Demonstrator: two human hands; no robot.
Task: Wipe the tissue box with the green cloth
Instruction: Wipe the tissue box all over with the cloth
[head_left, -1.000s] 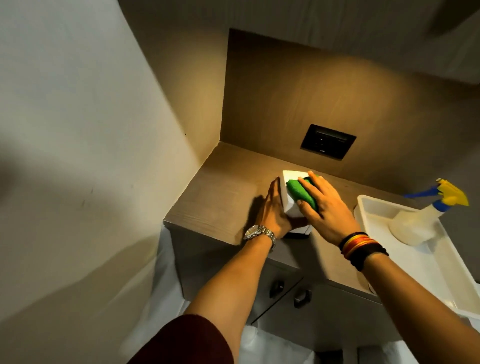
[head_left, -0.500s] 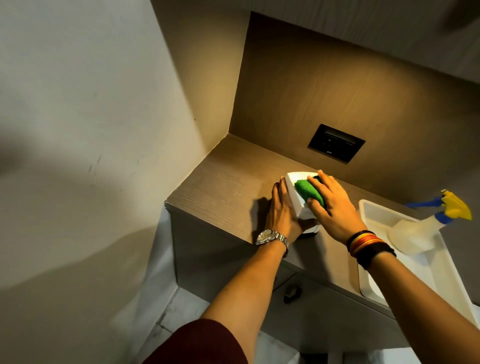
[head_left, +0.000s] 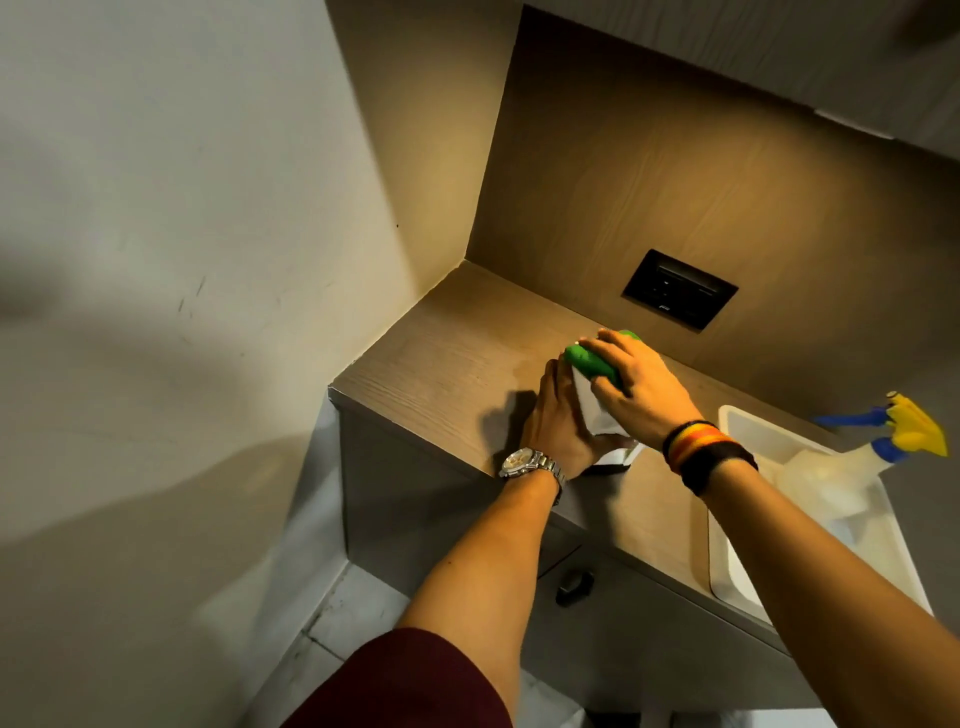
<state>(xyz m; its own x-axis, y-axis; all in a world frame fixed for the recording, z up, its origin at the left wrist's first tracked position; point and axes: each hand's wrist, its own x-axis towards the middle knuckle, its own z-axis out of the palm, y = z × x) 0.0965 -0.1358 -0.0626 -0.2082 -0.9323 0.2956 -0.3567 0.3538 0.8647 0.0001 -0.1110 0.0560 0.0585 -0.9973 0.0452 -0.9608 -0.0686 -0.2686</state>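
Note:
A white tissue box (head_left: 593, 410) stands on the wooden counter (head_left: 447, 358), mostly covered by my hands. My left hand (head_left: 558, 421), with a metal watch on its wrist, presses flat against the box's left side and steadies it. My right hand (head_left: 636, 387), with coloured bands on its wrist, grips a bunched green cloth (head_left: 592, 362) and presses it on the far top edge of the box. Only a narrow strip of the box's top and its near corner show.
A white tray (head_left: 727, 566) sits on the counter at the right, holding a spray bottle (head_left: 852, 462) with a blue and yellow trigger. A dark socket plate (head_left: 679, 289) is set in the back panel. A pale wall closes the left side. Drawers with dark handles lie below.
My right hand has slid the green cloth away from me, from the middle of the box's top to its far edge. The left hand stays against the box's side.

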